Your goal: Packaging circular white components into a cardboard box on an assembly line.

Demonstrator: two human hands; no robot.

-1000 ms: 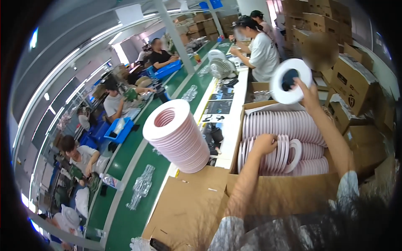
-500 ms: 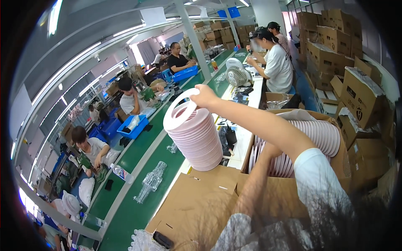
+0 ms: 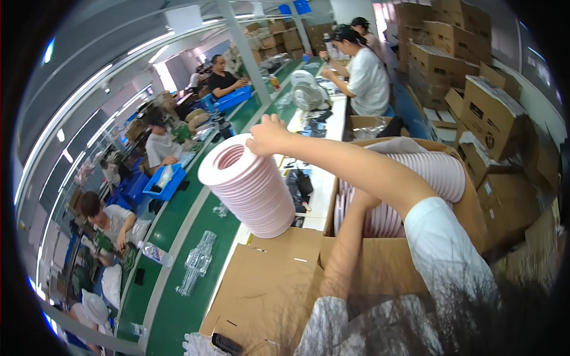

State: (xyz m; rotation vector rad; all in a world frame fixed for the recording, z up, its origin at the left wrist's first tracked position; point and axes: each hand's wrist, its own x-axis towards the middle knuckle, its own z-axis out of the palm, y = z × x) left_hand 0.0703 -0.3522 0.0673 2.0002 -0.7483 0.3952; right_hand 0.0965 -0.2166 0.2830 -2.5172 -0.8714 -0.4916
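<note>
A tall stack of flat white rings [image 3: 252, 199], pinkish at the edges, stands slightly tilted at the near end of the white work surface. My right hand [image 3: 267, 135] reaches across my left forearm to the stack's top. Its fingers are curled over the rim of the uppermost white ring [image 3: 208, 172], which lies flat on the others. My left hand [image 3: 365, 199] is down in an open cardboard box, against a row of similar rings [image 3: 433, 178] standing on edge. The left fingers are hidden behind the wrist and the rings.
Flattened cardboard [image 3: 261, 279] lies in front of the stack. A green conveyor [image 3: 172, 308] runs along the left, carrying clear plastic parts [image 3: 196, 264]. Beyond the stack are black pouches [image 3: 300, 184] and a white fan [image 3: 309, 92]. Co-workers sit along the line; cartons [image 3: 499, 118] are piled at right.
The top ring, tilted up in my right hand before, now rests level on the stack. My left hand stays in the box. The whole view has shifted, so everything sits further left.
</note>
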